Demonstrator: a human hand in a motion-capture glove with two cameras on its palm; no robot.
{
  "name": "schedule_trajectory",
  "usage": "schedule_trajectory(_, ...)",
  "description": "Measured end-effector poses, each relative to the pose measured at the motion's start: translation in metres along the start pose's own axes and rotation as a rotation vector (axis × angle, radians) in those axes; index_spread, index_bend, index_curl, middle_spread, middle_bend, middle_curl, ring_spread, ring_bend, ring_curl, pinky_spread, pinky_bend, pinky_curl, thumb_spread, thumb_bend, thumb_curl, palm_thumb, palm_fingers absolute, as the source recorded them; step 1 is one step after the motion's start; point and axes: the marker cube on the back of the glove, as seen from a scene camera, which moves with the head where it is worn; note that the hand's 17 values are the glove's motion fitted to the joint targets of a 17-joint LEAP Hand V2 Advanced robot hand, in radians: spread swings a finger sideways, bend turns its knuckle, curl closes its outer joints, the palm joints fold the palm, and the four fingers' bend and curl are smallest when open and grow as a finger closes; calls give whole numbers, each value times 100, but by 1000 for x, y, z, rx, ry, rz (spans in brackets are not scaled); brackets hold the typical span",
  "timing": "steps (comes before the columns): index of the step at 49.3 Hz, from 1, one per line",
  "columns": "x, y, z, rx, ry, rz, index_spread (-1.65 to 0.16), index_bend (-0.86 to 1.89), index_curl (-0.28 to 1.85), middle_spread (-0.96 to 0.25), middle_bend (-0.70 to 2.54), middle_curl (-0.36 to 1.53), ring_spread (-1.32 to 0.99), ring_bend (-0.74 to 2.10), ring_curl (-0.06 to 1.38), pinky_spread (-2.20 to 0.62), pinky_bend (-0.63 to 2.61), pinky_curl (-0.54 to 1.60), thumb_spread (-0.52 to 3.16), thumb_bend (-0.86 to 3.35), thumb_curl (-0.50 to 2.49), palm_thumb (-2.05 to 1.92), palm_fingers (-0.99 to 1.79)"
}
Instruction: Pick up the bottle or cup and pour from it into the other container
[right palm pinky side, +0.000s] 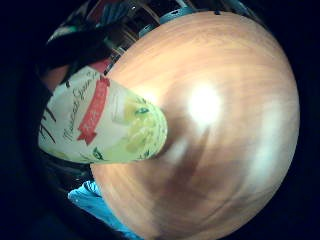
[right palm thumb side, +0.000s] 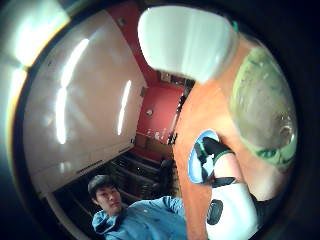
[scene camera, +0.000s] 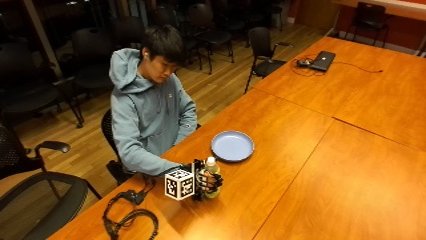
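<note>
Outside camera looks down across the table (scene camera: 346, 150) from above; both palm cameras sit close against the bottle (right palm pinky side: 107, 122) (shared subject).

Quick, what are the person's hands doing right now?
Right hand: its fingers curl round the bottle, which stands upright on the table.
Other hand: cannot tell, none of it shows.

The long orange-brown wooden desk (scene camera: 346, 165) carries a pale blue round plate (scene camera: 232, 146) near its edge by the person, a green-labelled plastic bottle (scene camera: 212, 170) upright beside it, and a black laptop (scene camera: 323, 60) at the far end.
</note>
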Motion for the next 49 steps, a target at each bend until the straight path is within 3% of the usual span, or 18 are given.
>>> schedule_trajectory(5,0,-5,5,15,-20,-4,-18,15,22,4,46,40,2,64,30,16,67,25,78,1,45,92,80)
schedule_trajectory(25,-8,-17,27,65,-131,-26,-12,13,29,-4,37,44,-12,55,37,-7,57,28,40,-3,58,113,103)
schedule_trajectory(40,-78,-15,52,-246,166,-152,-8,11,30,-4,34,48,-15,54,41,-15,55,31,20,-4,63,112,108)
schedule_trajectory(45,-110,5,63,-507,316,-183,-7,12,30,-5,34,49,-15,53,42,-16,54,32,17,-4,64,111,110)
schedule_trajectory(49,-132,-24,63,-549,507,-228,-7,12,30,-5,34,50,-15,53,43,-17,54,33,15,-4,65,111,110)
